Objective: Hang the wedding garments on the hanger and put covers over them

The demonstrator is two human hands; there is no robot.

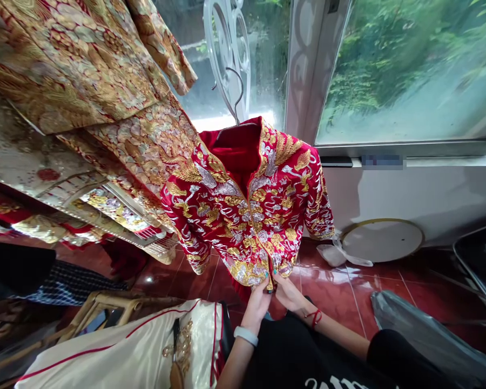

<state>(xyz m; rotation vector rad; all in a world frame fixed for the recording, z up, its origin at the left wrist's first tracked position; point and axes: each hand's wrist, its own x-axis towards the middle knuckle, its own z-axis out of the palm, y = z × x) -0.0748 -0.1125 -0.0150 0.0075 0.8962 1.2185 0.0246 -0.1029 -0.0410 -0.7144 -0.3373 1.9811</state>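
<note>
A red jacket with gold and silver embroidery hangs from a metal hanger in front of me. Its front edges meet below the open stand collar. Down at the hem, my left hand pinches one front edge of the jacket. My right hand grips the opposite front edge right beside it, thumbs close together. The hem between the fingers is partly covered, so any fastener there is hidden.
Gold embroidered garments hang at the left. Cream fabric with red piping lies at lower left by a bamboo chair. A round framed panel leans against the wall. Clear plastic rests on the red tiles. Windows stand behind.
</note>
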